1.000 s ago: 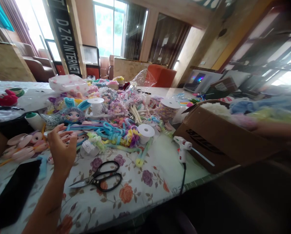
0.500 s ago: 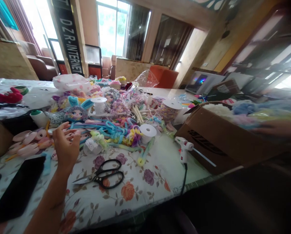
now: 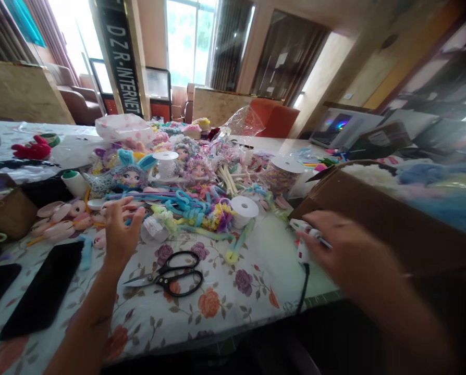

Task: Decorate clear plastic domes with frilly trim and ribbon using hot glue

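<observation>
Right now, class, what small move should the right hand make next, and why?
Probably close the fingers around the white glue gun. The right hand is at it, fingers spread over its body beside the cardboard box, but no grip shows through the blur. The left hand hangs open above the pipe cleaners.

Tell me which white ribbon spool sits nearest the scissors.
The small spool beside the coloured pipe cleaners, just beyond the scissors; the other spools stand farther back.
</observation>
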Demonstrator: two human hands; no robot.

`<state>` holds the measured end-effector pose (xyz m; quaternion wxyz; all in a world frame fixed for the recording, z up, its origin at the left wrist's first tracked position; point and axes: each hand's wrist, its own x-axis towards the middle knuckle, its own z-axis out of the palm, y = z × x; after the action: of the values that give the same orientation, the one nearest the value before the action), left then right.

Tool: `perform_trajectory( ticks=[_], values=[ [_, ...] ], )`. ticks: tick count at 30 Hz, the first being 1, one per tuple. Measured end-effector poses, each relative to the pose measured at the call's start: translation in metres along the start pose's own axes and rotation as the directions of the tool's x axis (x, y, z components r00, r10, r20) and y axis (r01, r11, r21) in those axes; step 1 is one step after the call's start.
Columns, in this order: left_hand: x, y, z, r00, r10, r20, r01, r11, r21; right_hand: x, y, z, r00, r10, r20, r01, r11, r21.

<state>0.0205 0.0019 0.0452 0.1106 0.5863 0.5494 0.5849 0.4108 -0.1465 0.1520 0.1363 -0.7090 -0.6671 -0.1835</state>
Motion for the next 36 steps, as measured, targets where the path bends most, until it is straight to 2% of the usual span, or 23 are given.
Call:
perform_trajectory(
  ticks=[2,4,6,9,17,24,30,33,36],
  values=[
    [-0.005,-0.002,0.002,0.991,0.062,0.118,-0.065,0.998,0.018,-0.004,-0.026,0.037,0.973,-0.098,0.207,0.083,0.993,0.080],
    [-0.011,-0.005,0.002,0.964,0.113,0.241,-0.124,0.992,0.033,-0.004,-0.050,0.076,0.937,-0.065,0.343,0.021,0.991,0.130],
    [-0.018,-0.008,0.001,0.937,0.121,0.327,-0.145,0.988,0.050,0.001,-0.065,0.107,0.917,0.046,0.397,-0.096,0.990,0.107],
    [-0.031,-0.015,0.003,0.929,0.083,0.361,-0.135,0.984,0.119,0.014,-0.070,0.132,0.912,0.177,0.371,-0.208,0.977,0.046],
    [-0.057,-0.022,0.017,0.902,0.185,0.391,-0.269,0.947,0.173,0.040,-0.072,0.151,0.900,0.215,0.380,-0.201,0.977,-0.076],
    [-0.058,-0.025,0.022,0.932,0.155,0.327,-0.229,0.952,0.203,0.055,-0.060,0.172,0.920,0.204,0.335,-0.183,0.979,-0.094],
    [-0.058,-0.030,0.024,0.938,0.143,0.314,-0.210,0.959,0.192,0.070,-0.049,0.183,0.937,0.204,0.282,-0.182,0.978,-0.104],
    [-0.059,-0.031,0.024,0.940,0.151,0.305,-0.215,0.959,0.187,0.067,-0.047,0.183,0.949,0.202,0.241,-0.183,0.978,-0.101],
    [-0.059,-0.030,0.023,0.940,0.148,0.307,-0.214,0.957,0.194,0.057,-0.046,0.174,0.957,0.218,0.192,-0.202,0.974,-0.099]
  ],
)
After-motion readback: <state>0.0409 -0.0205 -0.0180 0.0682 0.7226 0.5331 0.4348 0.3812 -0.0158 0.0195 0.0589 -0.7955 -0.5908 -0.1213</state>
